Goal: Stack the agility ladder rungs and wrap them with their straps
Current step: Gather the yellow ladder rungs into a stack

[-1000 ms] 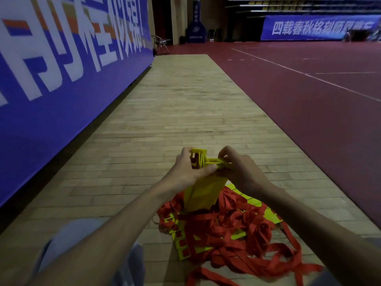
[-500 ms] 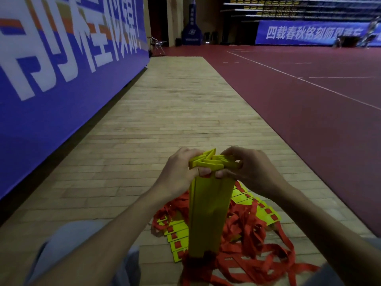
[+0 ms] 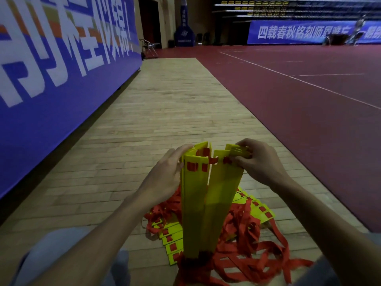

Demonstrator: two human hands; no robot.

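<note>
Two hands meet at the top of a bunch of yellow upright rungs [image 3: 195, 203] standing on end between the person's knees. The left hand [image 3: 165, 176] lies flat against the bunch's left side, its fingers straight and pressed along the upper edge; its thumb is hidden. The right hand [image 3: 259, 164] is curled over the top ends of the rightmost rungs and pinches them between fingers and thumb. The bunch fans apart at the top into a left group and a right group, with red strap showing through the slots near the ends. Its foot stands in a tangle of red straps [image 3: 247, 244] on the floor, and loose rungs [image 3: 173, 238] lie flat in that tangle, their ends sticking out on both sides. All this rests on a strip of pale wooden floor [image 3: 165, 120]. A blue banner [image 3: 51, 89] with large white characters runs along the left, and a dark red court [image 3: 309, 120] spreads to the right.
</note>
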